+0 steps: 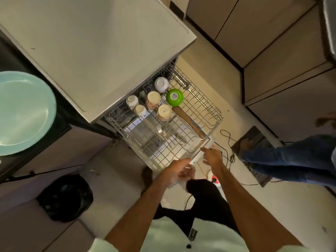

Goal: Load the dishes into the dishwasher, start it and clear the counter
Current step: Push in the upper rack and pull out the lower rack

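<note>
The dishwasher's wire rack (209, 113) is pulled out over the open door. Upside down in it are several cups (153, 99), a white bowl (161, 84) and a green bowl (174, 97). A wooden utensil (188, 120) and forks (161, 132) lie flat on the wires. My left hand (179, 170) grips the rack's front rail with curled fingers. My right hand (211, 157) touches the same rail further right, index finger straight. A teal plate (21, 113) sits on the dark counter at the left edge.
A black bin bag (66, 197) sits on the floor at lower left. Another person's legs in jeans (291, 160) stand at the right, over a floor mat (254, 140). Cables (229, 140) and a red-and-white object (214, 178) lie on the floor beside the door.
</note>
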Available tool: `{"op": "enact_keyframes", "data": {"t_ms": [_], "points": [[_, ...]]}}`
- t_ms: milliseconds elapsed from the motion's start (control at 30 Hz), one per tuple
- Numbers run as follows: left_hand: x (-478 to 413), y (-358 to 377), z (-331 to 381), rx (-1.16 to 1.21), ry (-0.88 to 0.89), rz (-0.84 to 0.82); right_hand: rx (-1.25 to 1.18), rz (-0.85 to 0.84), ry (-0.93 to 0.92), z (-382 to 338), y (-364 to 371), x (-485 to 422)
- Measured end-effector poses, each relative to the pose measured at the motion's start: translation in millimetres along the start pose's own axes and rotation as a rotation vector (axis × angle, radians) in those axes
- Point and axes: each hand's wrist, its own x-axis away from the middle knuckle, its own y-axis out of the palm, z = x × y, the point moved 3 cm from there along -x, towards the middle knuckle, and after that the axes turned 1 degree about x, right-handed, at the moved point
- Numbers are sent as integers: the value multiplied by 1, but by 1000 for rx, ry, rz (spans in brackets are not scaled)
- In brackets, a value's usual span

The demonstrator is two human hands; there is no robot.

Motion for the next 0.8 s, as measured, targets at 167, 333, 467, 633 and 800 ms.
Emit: {"op": "enact_keyframes", "data": {"t_ms": [167, 333, 467, 633, 800], "points": [[-97, 24, -34, 721, -142, -4, -199, -97, 185, 30, 22, -85], [-154, 20, -30, 1379, -8, 61, -431, -297, 63, 19, 72, -151], [-154, 18, -18, 1409, 33, 53, -499, -316, 35, 10, 85, -165], [-144, -26, 1, 1402, 198, 40, -539, -485, 54, -21, 121, -168], [-141, -88, 57, 1376, 391, 42, -532, -591, -60, -83, 183, -155]]}}
